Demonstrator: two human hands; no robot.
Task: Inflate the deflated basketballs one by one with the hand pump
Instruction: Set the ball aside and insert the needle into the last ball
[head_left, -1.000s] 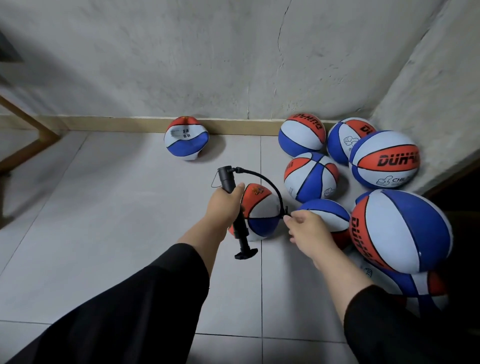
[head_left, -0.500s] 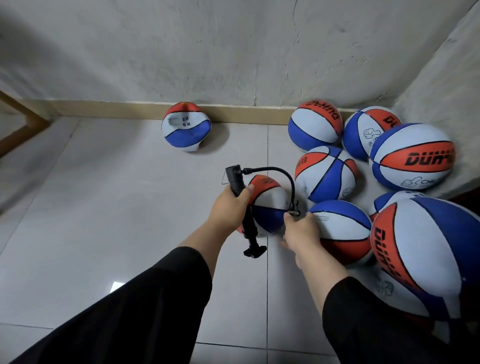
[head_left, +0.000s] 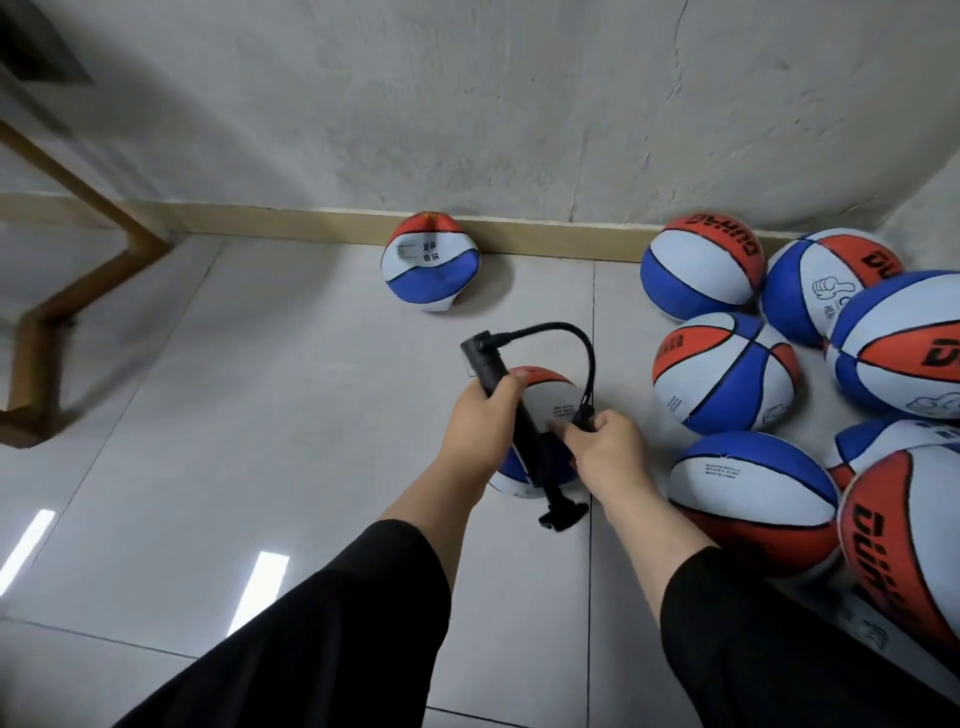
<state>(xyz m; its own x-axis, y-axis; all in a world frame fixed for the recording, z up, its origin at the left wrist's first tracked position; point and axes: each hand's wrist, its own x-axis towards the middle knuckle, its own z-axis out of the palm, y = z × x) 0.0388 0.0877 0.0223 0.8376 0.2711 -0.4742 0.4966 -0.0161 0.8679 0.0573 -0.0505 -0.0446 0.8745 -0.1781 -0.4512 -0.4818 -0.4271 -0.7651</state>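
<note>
My left hand (head_left: 480, 415) grips the barrel of a black hand pump (head_left: 519, 426), which tilts down to its T-handle near the floor. A black hose (head_left: 576, 340) arcs from the pump's top over to my right hand (head_left: 605, 449), which pinches the hose's needle end against a small red, white and blue basketball (head_left: 553, 395) on the floor between my hands. Part of that ball is hidden behind my hands and the pump. A crumpled, deflated basketball (head_left: 428, 267) leans against the baseboard farther back.
Several round basketballs (head_left: 722, 371) in the same colours crowd the right corner, one (head_left: 748, 491) close to my right forearm. A wooden frame (head_left: 78, 280) stands at the left. Light tiled floor (head_left: 260, 415) spreads left of the pump.
The view has moved closer and shifted right. My right hand has slid left onto the small ball with the hose end, and the ball now shows its white panel.
</note>
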